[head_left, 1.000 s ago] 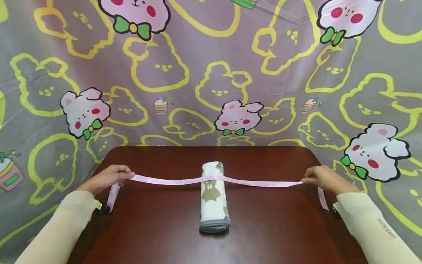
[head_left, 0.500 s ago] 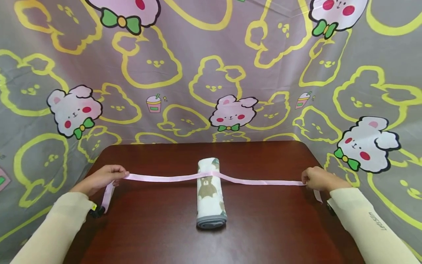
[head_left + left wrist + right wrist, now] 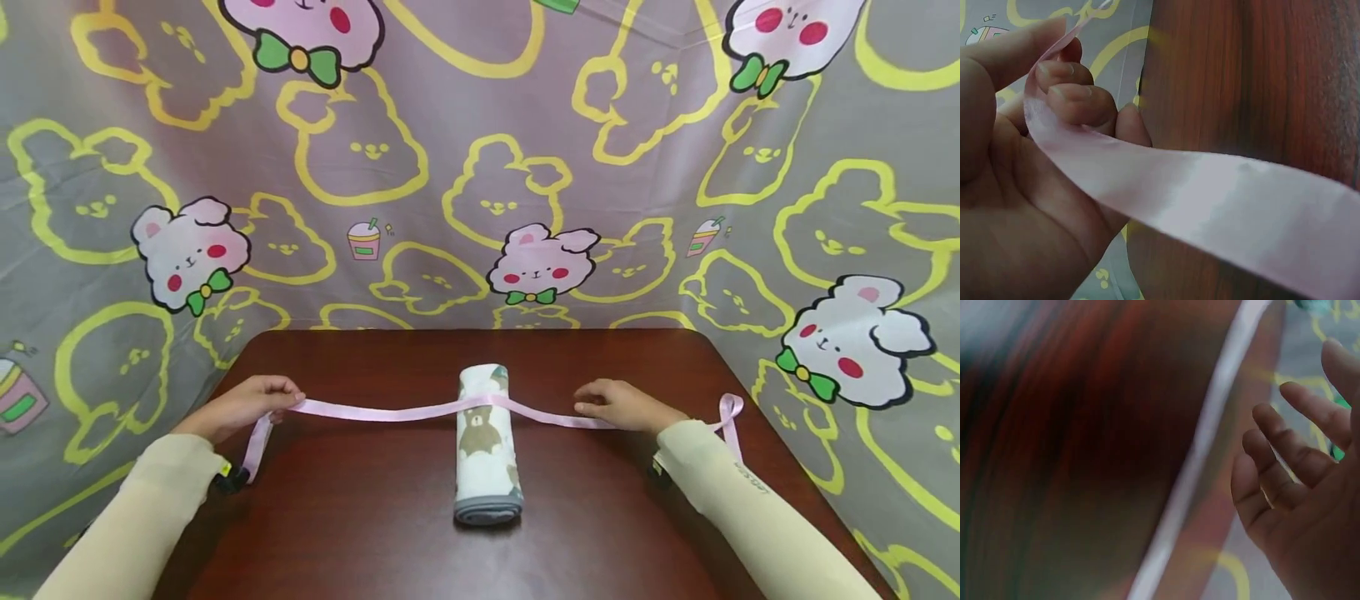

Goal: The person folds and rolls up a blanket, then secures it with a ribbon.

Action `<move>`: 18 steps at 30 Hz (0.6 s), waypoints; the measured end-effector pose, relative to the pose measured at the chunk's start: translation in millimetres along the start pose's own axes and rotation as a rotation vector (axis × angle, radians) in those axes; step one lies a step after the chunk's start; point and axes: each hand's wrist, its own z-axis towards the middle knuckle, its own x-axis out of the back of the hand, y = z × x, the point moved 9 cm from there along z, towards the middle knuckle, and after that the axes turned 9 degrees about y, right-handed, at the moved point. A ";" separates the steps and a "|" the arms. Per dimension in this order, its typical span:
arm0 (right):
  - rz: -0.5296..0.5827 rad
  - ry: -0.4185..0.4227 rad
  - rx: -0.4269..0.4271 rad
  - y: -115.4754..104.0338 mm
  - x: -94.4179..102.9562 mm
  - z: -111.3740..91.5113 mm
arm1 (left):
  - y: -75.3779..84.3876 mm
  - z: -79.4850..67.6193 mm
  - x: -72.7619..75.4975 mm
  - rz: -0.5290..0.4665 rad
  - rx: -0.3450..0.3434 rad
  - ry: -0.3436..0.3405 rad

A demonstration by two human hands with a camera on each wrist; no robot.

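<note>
A pink satin ribbon (image 3: 390, 412) runs across the top of a rolled white towel (image 3: 487, 475) with brown bears and a grey edge, which lies lengthwise mid-table. At the left, my left hand (image 3: 243, 407) pinches the ribbon between thumb and fingers; the left wrist view shows the tail of the ribbon (image 3: 1210, 194) crossing the palm. My right hand (image 3: 630, 406) hovers over the ribbon's right part, between the towel and the table's right side. Its fingers are loosely bent and hold nothing in the right wrist view, where the ribbon (image 3: 1197, 456) passes apart from them.
The dark red-brown wooden table (image 3: 360, 533) has rounded far corners. A looped ribbon end (image 3: 730, 417) lies by its right edge, partly behind the right sleeve. A grey curtain (image 3: 420, 108) with rabbits and yellow outlines hangs round the back and sides.
My right hand has let go of the ribbon's right end and moved left toward the towel. That end now lies looped by the table edge. My left hand keeps its pinch.
</note>
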 end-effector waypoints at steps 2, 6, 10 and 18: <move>0.004 -0.056 0.001 -5.1 -13.9 4.1 | -1.1 -2.2 2.3 -0.006 -0.001 -0.009; -0.016 -0.111 0.000 -5.1 -26.2 6.0 | -5.3 -7.3 7.0 -0.021 -0.016 -0.017; 0.087 -0.070 -0.047 5.0 -18.7 2.9 | -9.3 -6.8 9.8 -0.049 -0.031 -0.008; 0.631 -0.046 -0.159 23.6 -1.3 -0.7 | -14.4 -1.8 19.3 -0.071 -0.043 0.053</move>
